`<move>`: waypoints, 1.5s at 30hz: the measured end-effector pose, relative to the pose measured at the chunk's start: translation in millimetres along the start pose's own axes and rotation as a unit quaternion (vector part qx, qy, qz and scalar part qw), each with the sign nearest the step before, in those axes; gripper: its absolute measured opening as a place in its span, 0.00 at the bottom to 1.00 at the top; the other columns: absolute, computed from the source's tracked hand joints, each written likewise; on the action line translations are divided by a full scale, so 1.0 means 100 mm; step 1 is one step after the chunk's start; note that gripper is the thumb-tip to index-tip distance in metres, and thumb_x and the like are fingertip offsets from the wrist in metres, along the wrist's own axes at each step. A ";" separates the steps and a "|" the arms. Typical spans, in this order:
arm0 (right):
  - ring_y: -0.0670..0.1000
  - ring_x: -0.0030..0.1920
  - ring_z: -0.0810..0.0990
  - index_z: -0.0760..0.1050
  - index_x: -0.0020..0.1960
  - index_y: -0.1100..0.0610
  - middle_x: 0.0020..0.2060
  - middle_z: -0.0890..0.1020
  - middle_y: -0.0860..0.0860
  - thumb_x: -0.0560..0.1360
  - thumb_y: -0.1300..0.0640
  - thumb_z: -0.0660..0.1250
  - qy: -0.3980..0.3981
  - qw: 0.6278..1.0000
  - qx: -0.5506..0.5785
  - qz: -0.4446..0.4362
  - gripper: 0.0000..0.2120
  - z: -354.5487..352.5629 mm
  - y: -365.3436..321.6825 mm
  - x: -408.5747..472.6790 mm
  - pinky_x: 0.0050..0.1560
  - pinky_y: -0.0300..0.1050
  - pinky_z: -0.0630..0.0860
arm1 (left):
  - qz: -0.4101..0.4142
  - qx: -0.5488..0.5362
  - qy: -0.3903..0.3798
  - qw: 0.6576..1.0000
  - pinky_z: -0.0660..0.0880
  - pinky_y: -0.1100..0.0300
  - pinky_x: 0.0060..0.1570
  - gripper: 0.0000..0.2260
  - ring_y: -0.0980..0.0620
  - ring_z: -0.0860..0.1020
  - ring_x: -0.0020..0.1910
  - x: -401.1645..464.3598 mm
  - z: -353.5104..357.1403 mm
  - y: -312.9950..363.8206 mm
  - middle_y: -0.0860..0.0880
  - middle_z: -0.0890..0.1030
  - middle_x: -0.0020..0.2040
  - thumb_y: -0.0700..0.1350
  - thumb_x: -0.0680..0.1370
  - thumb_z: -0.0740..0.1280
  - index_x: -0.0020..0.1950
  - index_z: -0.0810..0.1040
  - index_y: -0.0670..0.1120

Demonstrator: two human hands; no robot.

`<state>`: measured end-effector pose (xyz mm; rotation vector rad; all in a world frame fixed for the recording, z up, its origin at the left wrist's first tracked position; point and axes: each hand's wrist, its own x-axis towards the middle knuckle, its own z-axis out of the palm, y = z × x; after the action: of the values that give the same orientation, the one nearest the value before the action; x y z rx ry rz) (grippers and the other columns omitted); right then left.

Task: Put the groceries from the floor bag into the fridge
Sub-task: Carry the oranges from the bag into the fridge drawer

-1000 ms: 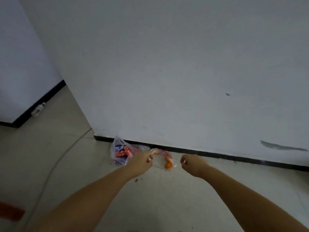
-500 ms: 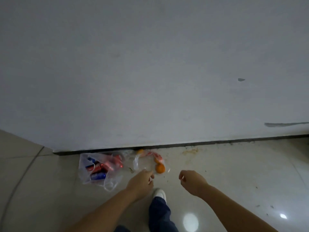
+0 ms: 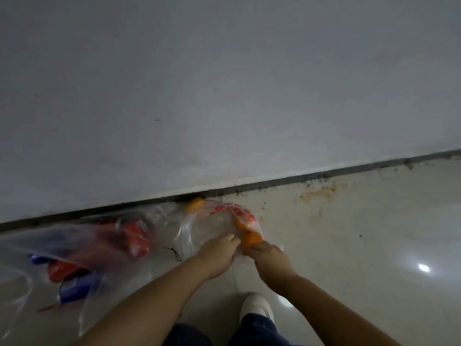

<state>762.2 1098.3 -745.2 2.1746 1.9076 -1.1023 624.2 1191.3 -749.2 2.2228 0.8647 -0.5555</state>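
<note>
Two clear plastic bags lie on the floor [image 3: 349, 245] against the dark skirting line of the grey wall [image 3: 224, 96], taken here as landmark. Item one, the larger bag [image 3: 82, 248], to the left along the wall: red and blue packets inside, blurred, kind not legible. Item two, the smaller bag [image 3: 214, 223], at the wall foot near centre: red print on the film, several orange fruits [image 3: 252, 239] within, one more orange shape right at the skirting. Left hand [image 3: 217, 255], just out from the wall, fingers pinched on the film of the smaller bag. Right hand [image 3: 270, 258], beside it and touching the nearest fruit through the film, fingers curled on the bag's edge; how firm the hold is cannot be told. One white shoe [image 3: 257, 307] stands farther out from the wall. No fridge in view. Step in hand, by judgement: gathering the fruit bag to lift. Advice: bunch the mouth closed before raising, support the fruit from beneath, since thin film may tear or spill.
</note>
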 end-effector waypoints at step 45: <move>0.57 0.64 0.69 0.51 0.74 0.46 0.69 0.63 0.54 0.72 0.48 0.70 0.058 0.978 0.124 0.156 0.38 -1.36 -0.24 -0.71 0.59 0.49 0.73 | -0.031 -0.009 0.048 0.998 0.71 0.49 0.62 0.36 0.43 0.66 0.68 -0.35 -1.23 0.64 0.46 0.62 0.72 0.49 0.71 0.71 0.74 0.56 0.52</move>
<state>805.9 1108.4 -596.2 2.6086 1.4551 -1.2314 662.4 1230.3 -616.9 2.2272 0.9874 -0.4710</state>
